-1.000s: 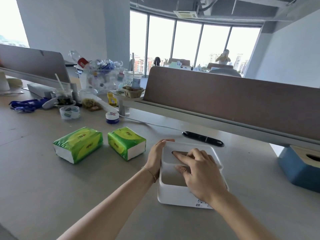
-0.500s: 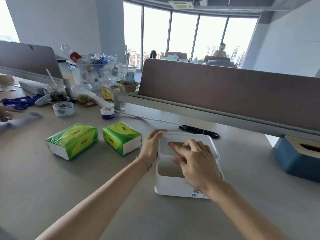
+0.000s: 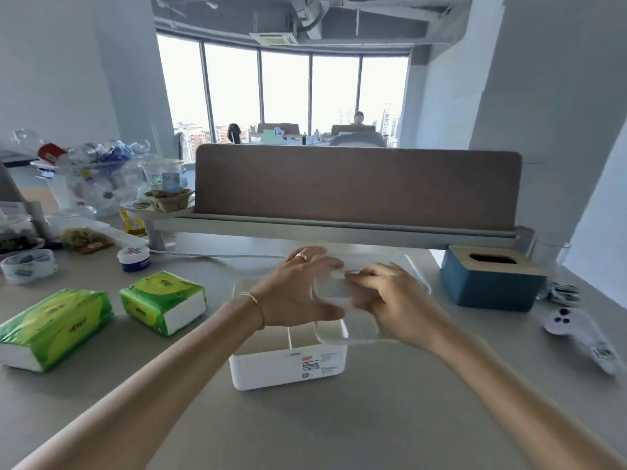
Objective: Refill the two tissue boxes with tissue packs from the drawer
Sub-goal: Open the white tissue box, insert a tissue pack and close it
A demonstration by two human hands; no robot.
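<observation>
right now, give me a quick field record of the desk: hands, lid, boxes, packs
left hand: grips the blurred white plastic lid
right hand: holds the same lid
lid: off, held above the white plastic tissue box
white box: open, divider visible inside
blue tissue box with wooden top: closed, at right
green tissue packs: two, on desk at left

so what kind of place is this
Most likely an open-plan office. A brown desk divider runs along the back of the grey desk, further workstations sit beyond it by tall windows over city buildings, and ducts run across the bare ceiling.
</observation>
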